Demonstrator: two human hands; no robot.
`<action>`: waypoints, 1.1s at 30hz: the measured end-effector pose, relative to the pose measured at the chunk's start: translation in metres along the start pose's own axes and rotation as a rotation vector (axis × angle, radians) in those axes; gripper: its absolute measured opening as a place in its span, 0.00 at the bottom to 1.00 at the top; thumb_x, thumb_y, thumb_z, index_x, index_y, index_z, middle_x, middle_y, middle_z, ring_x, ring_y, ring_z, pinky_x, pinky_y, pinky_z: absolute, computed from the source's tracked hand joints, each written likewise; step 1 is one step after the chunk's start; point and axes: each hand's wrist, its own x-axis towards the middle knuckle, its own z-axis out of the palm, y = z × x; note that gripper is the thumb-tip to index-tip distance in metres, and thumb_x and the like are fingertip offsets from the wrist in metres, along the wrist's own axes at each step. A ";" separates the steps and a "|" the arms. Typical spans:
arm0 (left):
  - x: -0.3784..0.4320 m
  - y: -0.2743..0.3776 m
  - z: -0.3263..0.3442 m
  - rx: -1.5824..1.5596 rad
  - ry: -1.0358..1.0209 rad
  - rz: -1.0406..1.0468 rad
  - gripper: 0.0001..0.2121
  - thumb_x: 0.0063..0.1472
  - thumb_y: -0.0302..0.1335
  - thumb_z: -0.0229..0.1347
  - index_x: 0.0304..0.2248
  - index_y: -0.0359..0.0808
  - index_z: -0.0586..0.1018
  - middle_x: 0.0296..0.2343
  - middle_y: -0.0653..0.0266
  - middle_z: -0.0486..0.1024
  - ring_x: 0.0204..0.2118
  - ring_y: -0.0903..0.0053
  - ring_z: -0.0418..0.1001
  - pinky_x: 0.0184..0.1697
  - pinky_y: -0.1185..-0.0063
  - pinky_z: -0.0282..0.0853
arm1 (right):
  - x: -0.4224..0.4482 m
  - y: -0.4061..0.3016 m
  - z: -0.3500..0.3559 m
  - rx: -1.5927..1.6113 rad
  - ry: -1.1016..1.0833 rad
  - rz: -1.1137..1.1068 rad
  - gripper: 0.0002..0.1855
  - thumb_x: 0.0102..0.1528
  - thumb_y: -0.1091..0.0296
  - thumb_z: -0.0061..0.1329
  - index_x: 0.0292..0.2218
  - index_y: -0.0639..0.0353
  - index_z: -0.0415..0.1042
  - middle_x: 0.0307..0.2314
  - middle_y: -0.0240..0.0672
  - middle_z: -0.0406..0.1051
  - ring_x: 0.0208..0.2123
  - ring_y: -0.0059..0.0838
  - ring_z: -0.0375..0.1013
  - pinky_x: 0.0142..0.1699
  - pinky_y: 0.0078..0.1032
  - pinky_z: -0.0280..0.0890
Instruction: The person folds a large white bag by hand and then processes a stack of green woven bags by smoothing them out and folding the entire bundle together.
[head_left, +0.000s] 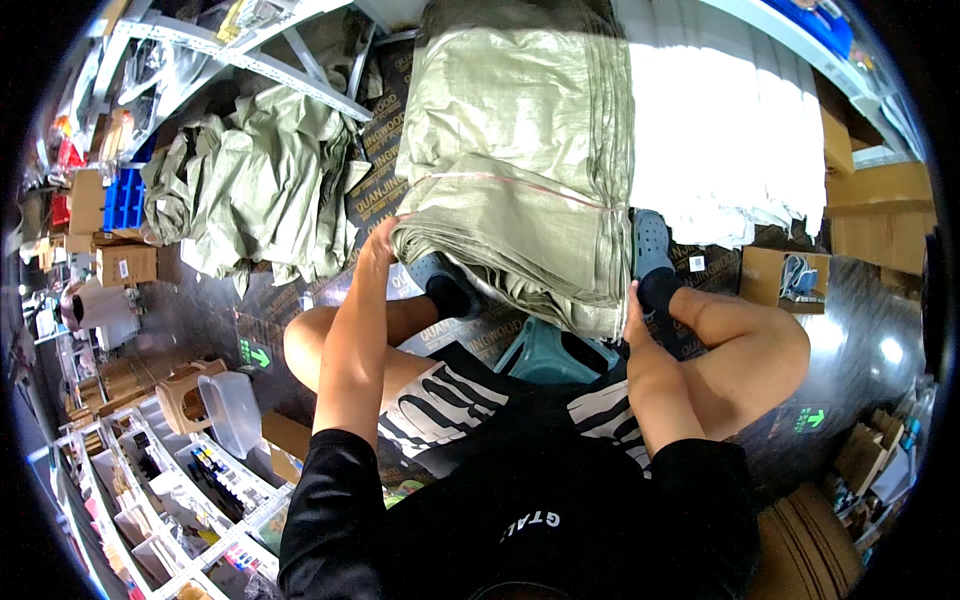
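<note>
A thick stack of green woven plastic sacks (517, 112) lies in front of me, its near end curled over and a thin reddish cord running across it. My left hand (386, 238) grips the curled left corner of the stack. At the right near corner, my right hand (635, 319) rests against the sacks' edges, its fingers partly hidden; whether it grips them is unclear. To the right lies a pile of white sacks (720, 127), overexposed in bright light. A crumpled heap of green sacks (262, 187) lies to the left.
Beneath me is a teal plastic stool (536, 352), between my legs. An open cardboard box (784, 281) stands right of my foot. A metal shelf frame (247, 60) crosses the upper left. Shelves with bins (172, 480) fill the lower left. Cartons (877, 217) stand at the far right.
</note>
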 end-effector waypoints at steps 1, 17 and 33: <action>-0.003 0.003 0.004 -0.043 0.013 0.003 0.15 0.62 0.23 0.37 0.42 0.22 0.72 0.36 0.48 0.75 0.35 0.65 0.77 0.41 0.71 0.75 | 0.007 0.006 0.000 0.001 -0.020 -0.005 0.60 0.39 0.33 0.56 0.61 0.60 0.43 0.59 0.44 0.46 0.60 0.43 0.47 0.59 0.46 0.47; -0.034 -0.029 0.026 0.296 0.514 -0.111 0.22 0.59 0.42 0.51 0.48 0.36 0.70 0.41 0.58 0.74 0.39 0.67 0.75 0.43 0.70 0.72 | 0.083 0.069 0.024 0.105 -0.201 0.026 0.52 0.47 0.45 0.57 0.61 0.56 0.41 0.59 0.40 0.47 0.60 0.43 0.47 0.58 0.44 0.49; -0.028 -0.076 -0.033 0.143 0.518 0.065 0.23 0.52 0.31 0.58 0.47 0.35 0.71 0.41 0.61 0.74 0.42 0.68 0.71 0.48 0.73 0.66 | -0.010 -0.012 0.070 0.888 -0.748 -0.035 0.25 0.60 0.51 0.35 0.50 0.61 0.64 0.48 0.40 0.65 0.49 0.38 0.64 0.55 0.38 0.59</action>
